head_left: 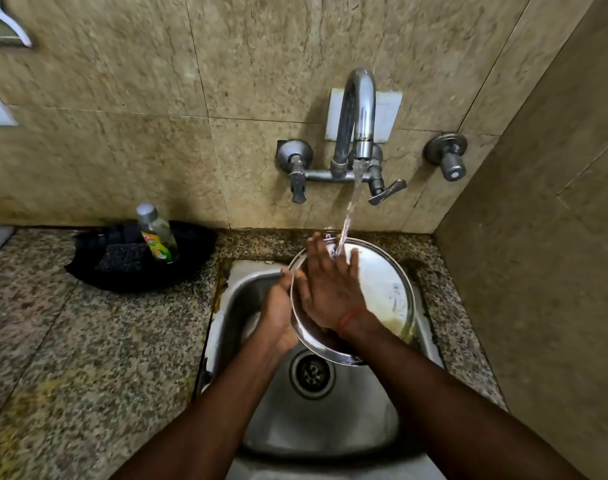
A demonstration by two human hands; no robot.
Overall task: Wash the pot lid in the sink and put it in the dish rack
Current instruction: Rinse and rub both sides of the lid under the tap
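The fingers of the right hand are straight and spread, laid flat against the inner face of the pot lid; they hold nothing. The left hand grips the lid's left rim, with the thumb hooked over the edge and the remaining fingers hidden behind the metal. The pot lid is round and steel. It is held tilted over the back half of the sink, its lower edge above the drain and its upper edge over the basin's back rim. A yellowish residue shows on the lid's lower right area. An orange thread circles the right wrist.

A stream of water falls from the tap and strikes the lid just beside the right fingertips. The tap is mounted on the tiled wall directly behind the lid. A left lever handle and a right lever handle flank it. A separate round valve knob sits further right on the same wall.

To the left of the sink, on the granite worktop, a black dish lies against the wall. It carries an upright bottle of dish soap and a dark scrub pad, both well apart from the hands.

A side wall closes off the right, leaving only a narrow strip of worktop between it and the basin. The widest stretch of worktop lies left of the sink, in front of the black dish. Both forearms enter from the near edge and cross above the front half of the basin.
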